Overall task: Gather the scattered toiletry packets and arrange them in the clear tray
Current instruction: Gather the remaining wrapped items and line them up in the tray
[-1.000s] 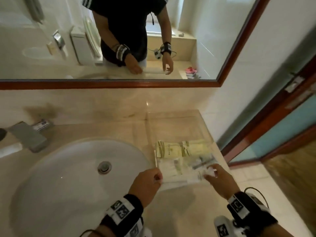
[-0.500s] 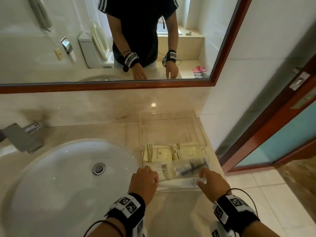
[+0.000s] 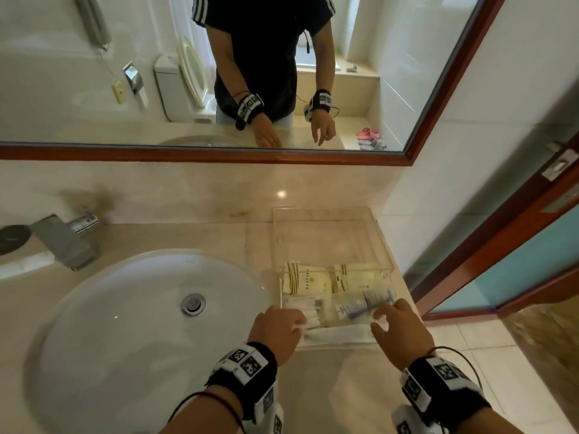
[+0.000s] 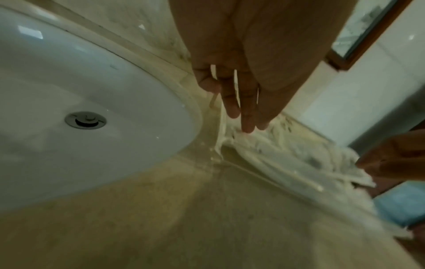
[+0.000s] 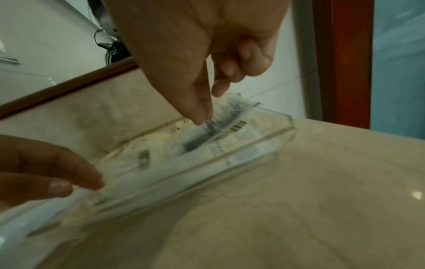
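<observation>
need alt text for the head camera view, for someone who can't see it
Both hands, left hand and right hand, reach into the near end of a clear tray of toiletry packets on a beige counter, right of a white sink, below a mirror.

Both arms reach forward, the left hand (image 3: 277,332) with fingers straight, the right hand (image 3: 399,333) with thumb and forefinger extended.

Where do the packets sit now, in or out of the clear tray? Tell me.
In. The packets lie inside the clear tray, filling its near half; none shows loose on the counter.
</observation>
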